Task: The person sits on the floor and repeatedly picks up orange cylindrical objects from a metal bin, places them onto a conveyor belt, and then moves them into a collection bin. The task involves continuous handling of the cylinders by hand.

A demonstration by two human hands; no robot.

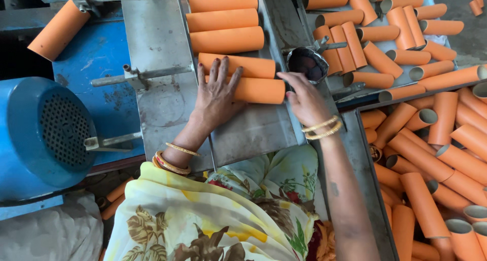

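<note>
My left hand (217, 91) lies flat, fingers spread, over the left end of the nearest orange cardboard tube (258, 90) on a sloped metal chute (253, 131). My right hand (304, 99) touches that tube's right end, fingers near a small dark metal cup (307, 64). A second tube (248, 66) lies just beyond, and several more tubes (223, 20) are lined up further along the chute.
A blue motor housing (43, 134) sits at left on a blue machine frame (101, 58). A metal tray (406, 81) at upper right and a bin (436, 169) at lower right hold several loose orange tubes. One tube (58, 30) sticks out at upper left.
</note>
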